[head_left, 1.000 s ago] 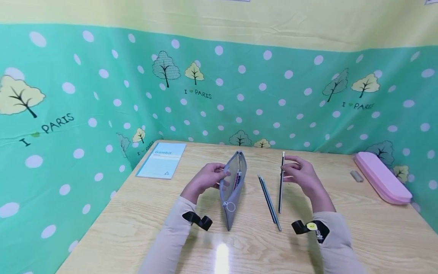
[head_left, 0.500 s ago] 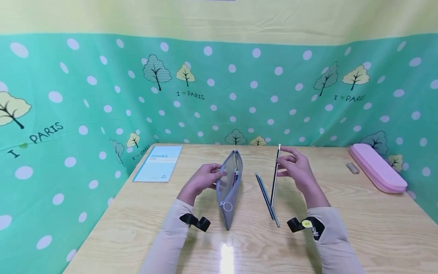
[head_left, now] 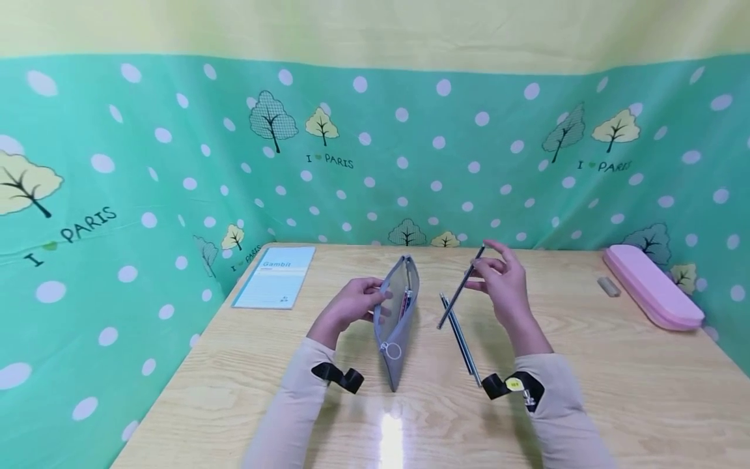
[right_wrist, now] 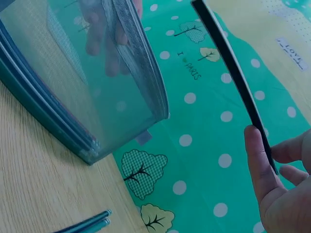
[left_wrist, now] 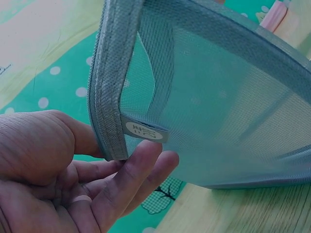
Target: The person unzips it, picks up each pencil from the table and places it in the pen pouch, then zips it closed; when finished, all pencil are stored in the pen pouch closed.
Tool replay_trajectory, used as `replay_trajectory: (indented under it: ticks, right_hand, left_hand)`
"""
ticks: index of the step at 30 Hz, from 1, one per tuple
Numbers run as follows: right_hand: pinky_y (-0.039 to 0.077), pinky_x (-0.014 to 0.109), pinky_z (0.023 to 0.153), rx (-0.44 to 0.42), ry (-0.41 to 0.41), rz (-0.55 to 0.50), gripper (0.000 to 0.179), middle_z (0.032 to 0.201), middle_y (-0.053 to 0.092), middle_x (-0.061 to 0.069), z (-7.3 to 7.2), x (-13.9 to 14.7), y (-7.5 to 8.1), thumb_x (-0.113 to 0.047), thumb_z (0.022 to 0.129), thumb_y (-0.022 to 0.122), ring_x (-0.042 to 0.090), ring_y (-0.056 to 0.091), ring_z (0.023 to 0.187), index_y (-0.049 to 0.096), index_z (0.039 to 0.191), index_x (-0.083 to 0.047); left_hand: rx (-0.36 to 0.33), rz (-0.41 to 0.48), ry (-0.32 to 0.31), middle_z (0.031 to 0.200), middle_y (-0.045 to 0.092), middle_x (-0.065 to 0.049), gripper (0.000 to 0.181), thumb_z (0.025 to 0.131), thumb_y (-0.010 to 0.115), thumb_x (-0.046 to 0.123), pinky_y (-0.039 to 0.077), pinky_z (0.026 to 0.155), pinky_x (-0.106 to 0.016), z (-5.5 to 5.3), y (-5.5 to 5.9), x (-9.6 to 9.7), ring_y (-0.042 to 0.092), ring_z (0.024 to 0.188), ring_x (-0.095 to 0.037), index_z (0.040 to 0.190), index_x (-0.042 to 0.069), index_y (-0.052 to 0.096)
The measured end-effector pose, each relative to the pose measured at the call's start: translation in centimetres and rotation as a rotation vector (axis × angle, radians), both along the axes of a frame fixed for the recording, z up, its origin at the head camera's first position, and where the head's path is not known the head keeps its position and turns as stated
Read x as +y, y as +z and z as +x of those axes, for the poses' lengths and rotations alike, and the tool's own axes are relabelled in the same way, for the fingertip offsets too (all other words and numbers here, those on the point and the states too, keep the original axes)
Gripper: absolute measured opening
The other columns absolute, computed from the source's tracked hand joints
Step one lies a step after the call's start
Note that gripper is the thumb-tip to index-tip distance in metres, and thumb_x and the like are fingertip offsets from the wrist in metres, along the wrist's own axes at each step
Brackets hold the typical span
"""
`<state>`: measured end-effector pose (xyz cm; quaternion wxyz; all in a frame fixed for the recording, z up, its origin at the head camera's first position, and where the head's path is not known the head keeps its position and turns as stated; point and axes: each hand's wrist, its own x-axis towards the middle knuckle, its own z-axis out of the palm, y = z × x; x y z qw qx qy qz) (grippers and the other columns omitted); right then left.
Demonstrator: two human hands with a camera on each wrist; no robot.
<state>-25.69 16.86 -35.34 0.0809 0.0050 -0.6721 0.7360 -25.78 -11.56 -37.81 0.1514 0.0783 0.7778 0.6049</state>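
A grey mesh pencil case (head_left: pixel 395 352) stands unzipped on the table, its mouth facing up. My left hand (head_left: pixel 353 304) pinches its left edge between thumb and fingers, beside a small label seen in the left wrist view. Several pencils (head_left: pixel 406 303) lie inside, showing through the mesh in the right wrist view. My right hand (head_left: pixel 502 281) pinches a dark pencil (head_left: pixel 459 290) near its upper end; it slants down to the left, in the air. Below it, two dark pencils (head_left: pixel 463 345) lie side by side on the table, right of the case.
A light blue notebook (head_left: pixel 275 277) lies at the back left of the wooden table (head_left: pixel 234 391). Over at the right are a pink pencil box (head_left: pixel 653 286) and a grey eraser (head_left: pixel 608 286). A green dotted curtain (head_left: pixel 375 169) hangs behind the table's back edge.
My right hand has lifted the pencil and turned it from near upright to a slant, its lower end swinging left toward the case. The left hand keeps its hold on the case.
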Motion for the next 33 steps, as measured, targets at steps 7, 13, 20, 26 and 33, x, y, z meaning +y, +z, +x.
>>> replay_trajectory:
  ticks: [7,13,20,26,33]
  right_hand:
    - [0.064,0.025,0.077,0.024,-0.032,-0.004,0.037,0.109,0.056,0.008,-0.1,-2.2,0.1,0.001,0.104,0.054,0.011,0.069,0.087,0.053,0.141,0.005]
    - [0.064,0.026,0.076,0.05,-0.057,-0.019,0.035,0.108,0.054,0.008,0.1,-3.2,0.4,0.001,0.104,0.055,0.008,0.068,0.082,0.054,0.139,0.004]
    - [0.064,0.026,0.076,0.092,-0.134,-0.08,0.036,0.108,0.053,0.01,0.0,-3.5,0.5,0.004,0.102,0.056,0.008,0.068,0.081,0.054,0.138,0.006]
    - [0.064,0.025,0.076,0.123,-0.127,-0.083,0.04,0.114,0.054,0.016,0.0,-4.2,0.5,0.01,0.099,0.056,0.007,0.067,0.081,0.053,0.138,0.006]
    - [0.064,0.027,0.078,0.073,-0.057,-0.059,0.042,0.118,0.054,0.018,0.2,-4.9,0.0,0.01,0.099,0.056,0.007,0.067,0.084,0.051,0.14,0.006]
  left_hand:
    - [0.0,-0.007,-0.009,0.121,0.069,-0.029,0.034,0.105,0.055,0.007,0.065,0.077,-0.038,0.1,-0.1,0.1,0.075,0.087,-0.023,0.134,-0.01,0.056]
    - [0.008,-0.016,-0.013,0.119,0.071,-0.024,0.033,0.106,0.055,0.01,0.064,0.078,-0.039,0.1,0.1,0.3,0.076,0.09,-0.026,0.134,-0.008,0.058]
    - [0.014,-0.013,-0.015,0.122,0.07,-0.026,0.034,0.106,0.055,0.01,0.064,0.079,-0.039,0.1,0.2,0.0,0.076,0.091,-0.025,0.135,-0.008,0.057]
    - [0.033,-0.012,-0.027,0.122,0.069,-0.028,0.035,0.106,0.055,0.009,0.065,0.079,-0.04,0.1,0.1,-0.3,0.075,0.088,-0.023,0.136,-0.01,0.056]
    - [0.018,-0.005,-0.016,0.117,0.071,-0.025,0.032,0.106,0.055,0.009,0.065,0.078,-0.039,0.0,-0.1,0.0,0.076,0.089,-0.026,0.132,-0.01,0.058]
